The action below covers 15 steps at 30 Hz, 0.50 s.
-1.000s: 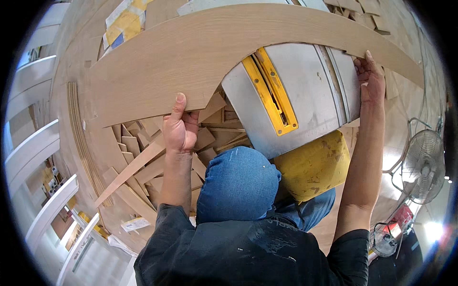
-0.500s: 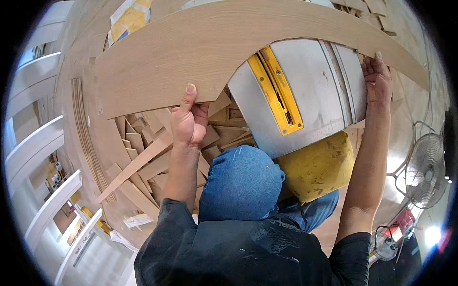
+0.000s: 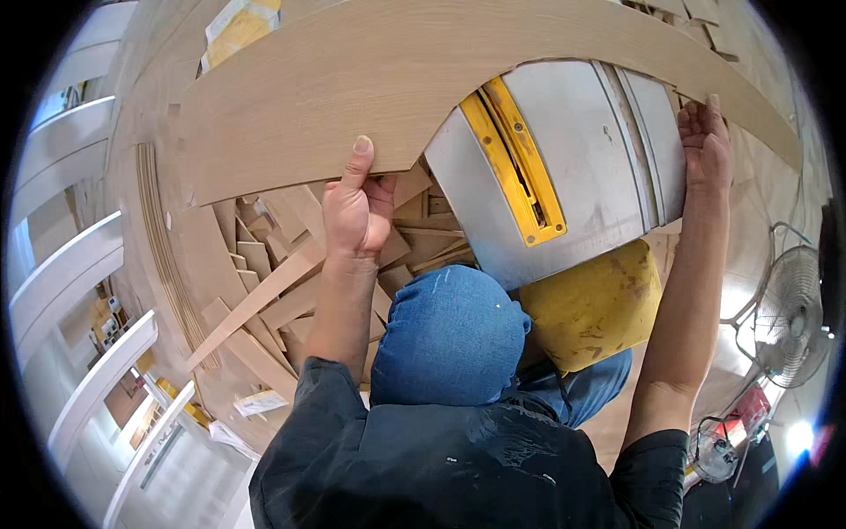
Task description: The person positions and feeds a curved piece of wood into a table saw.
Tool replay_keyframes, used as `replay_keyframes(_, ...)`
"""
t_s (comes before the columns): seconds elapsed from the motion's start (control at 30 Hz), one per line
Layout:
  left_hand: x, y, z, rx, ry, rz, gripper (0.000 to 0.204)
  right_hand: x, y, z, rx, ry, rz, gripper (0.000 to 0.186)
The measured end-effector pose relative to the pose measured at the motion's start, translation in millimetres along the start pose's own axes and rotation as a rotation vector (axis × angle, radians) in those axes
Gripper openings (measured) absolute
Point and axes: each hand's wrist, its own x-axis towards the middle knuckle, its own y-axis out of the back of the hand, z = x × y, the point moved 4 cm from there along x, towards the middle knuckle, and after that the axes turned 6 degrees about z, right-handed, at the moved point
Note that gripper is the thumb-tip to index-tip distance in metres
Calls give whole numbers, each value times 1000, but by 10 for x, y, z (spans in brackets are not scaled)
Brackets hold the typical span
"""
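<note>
In the head view, a long pale wooden board (image 3: 397,79) lies across the grey table of a table saw (image 3: 573,167), reaching from far left to far right. The left hand (image 3: 357,212) grips the board's near edge, thumb on top and fingers curled underneath. The right hand (image 3: 705,141) presses its fingers, held close together, against the near edge by the saw table's right side. The board sits beyond the yellow insert plate (image 3: 520,163) and has not reached the slot, so the cut looks not yet made; the whole pass appears to be left. A heap of wood offcuts (image 3: 264,282) lies below the left hand. A raised knee in blue denim (image 3: 449,339) hides the saw's front, the blade cannot be made out in the slot, and the board's far edge is cut off by the frame
</note>
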Motion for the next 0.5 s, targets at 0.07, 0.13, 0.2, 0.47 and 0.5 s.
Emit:
replay_keyframes(0.07,9,-9,-10,0,-12,4,32,61,42,3,9,3,44,20)
replay_keyframes(0.13,4,-40,-4,3,-13,9,33,54,37,7,21,5,49,19)
replay_keyframes(0.2,32,-52,-15,-6,-19,-24,34,33,33,12,41,8,17,19)
replay_keyframes(0.47,76,-137,-39,6,7,-21,35,-49,23,-17,60,71,48,18)
replay_keyframes(0.5,72,-153,-31,5,4,-22,35,-86,-10,-22,65,89,48,18)
